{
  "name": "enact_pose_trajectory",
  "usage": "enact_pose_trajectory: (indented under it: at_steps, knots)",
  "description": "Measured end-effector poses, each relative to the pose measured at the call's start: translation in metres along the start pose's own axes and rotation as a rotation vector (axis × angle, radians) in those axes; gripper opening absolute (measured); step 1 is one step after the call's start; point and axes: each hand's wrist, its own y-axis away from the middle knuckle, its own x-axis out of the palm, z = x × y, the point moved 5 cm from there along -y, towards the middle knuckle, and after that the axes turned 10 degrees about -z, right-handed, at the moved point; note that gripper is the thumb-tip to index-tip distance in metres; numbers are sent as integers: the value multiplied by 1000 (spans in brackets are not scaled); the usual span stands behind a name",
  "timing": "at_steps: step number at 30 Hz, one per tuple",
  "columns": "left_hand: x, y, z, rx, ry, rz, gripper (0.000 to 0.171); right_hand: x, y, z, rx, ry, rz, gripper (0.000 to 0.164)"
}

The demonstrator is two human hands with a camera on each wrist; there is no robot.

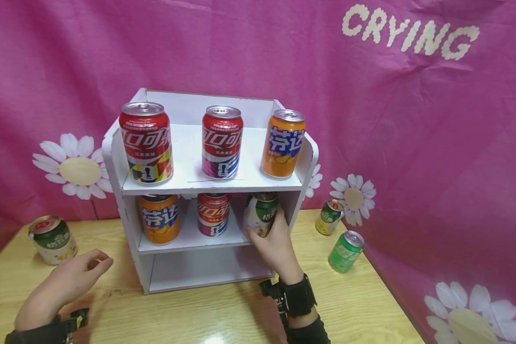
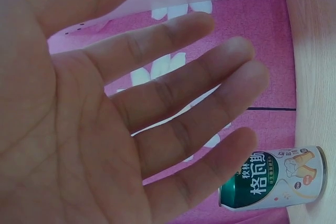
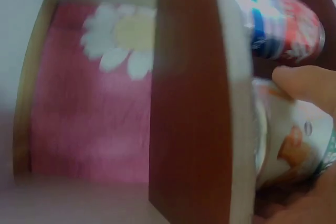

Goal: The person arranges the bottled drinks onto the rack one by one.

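My right hand (image 1: 278, 248) grips a green and white drink can (image 1: 253, 212) at the right end of the middle shelf of a white rack (image 1: 187, 153). In the right wrist view, the thumb (image 3: 307, 85) lies along the can's white side. Beside it on that shelf stand a red cola can (image 1: 213, 215) and an orange Fanta can (image 1: 159, 220). My left hand (image 1: 70, 279) hangs over the table left of the rack, holding nothing; the left wrist view shows its fingers spread. Nearest to it is another green and white can (image 1: 53, 241).
Two red cola cans (image 1: 146, 143) (image 1: 222, 143) and an orange Fanta can (image 1: 284, 143) stand on the top shelf. On the table's right are a green can (image 1: 346, 252) and a green and yellow can (image 1: 328, 218). A pink curtain (image 1: 241, 43) hangs behind.
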Motion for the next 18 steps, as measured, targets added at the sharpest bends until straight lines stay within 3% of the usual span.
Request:
enact_pose_trajectory:
  at_steps: [10,18]
  knots:
    - [1,2,1,36,-8,-39,47,0,2,-2,17,64,23,93]
    - [-1,2,4,9,3,-35,54,1,-1,-4,9,41,36,92]
